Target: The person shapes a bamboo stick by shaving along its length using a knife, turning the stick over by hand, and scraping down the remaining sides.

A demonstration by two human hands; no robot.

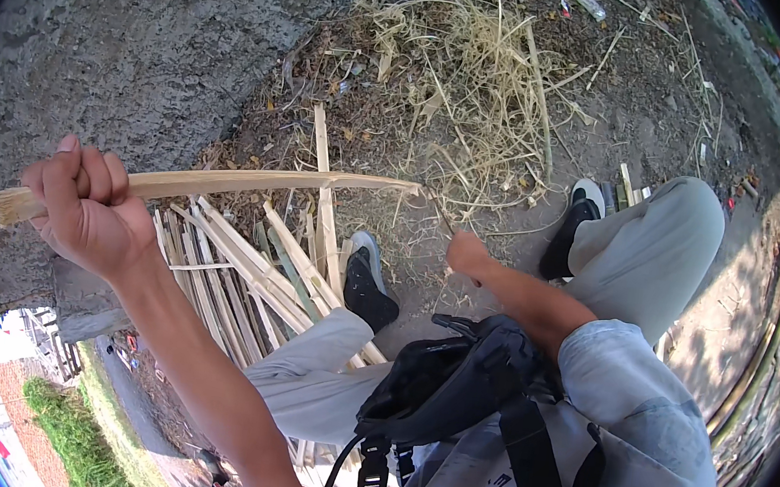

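Strip [225, 181]: long, pale bamboo split, tapering to a thin tip at right, frayed butt at left; held level above the slat pile [244, 276].
Left hand [90, 207]: raised, fingers wrapped tight round the strip near its butt.
Right hand [470, 254]: curled into a fist, low over the ground; whether it holds anything cannot be told.

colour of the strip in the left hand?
Pale tan, dry bamboo strip, yellowish and frayed at the end past the left hand. Head view shows it best.
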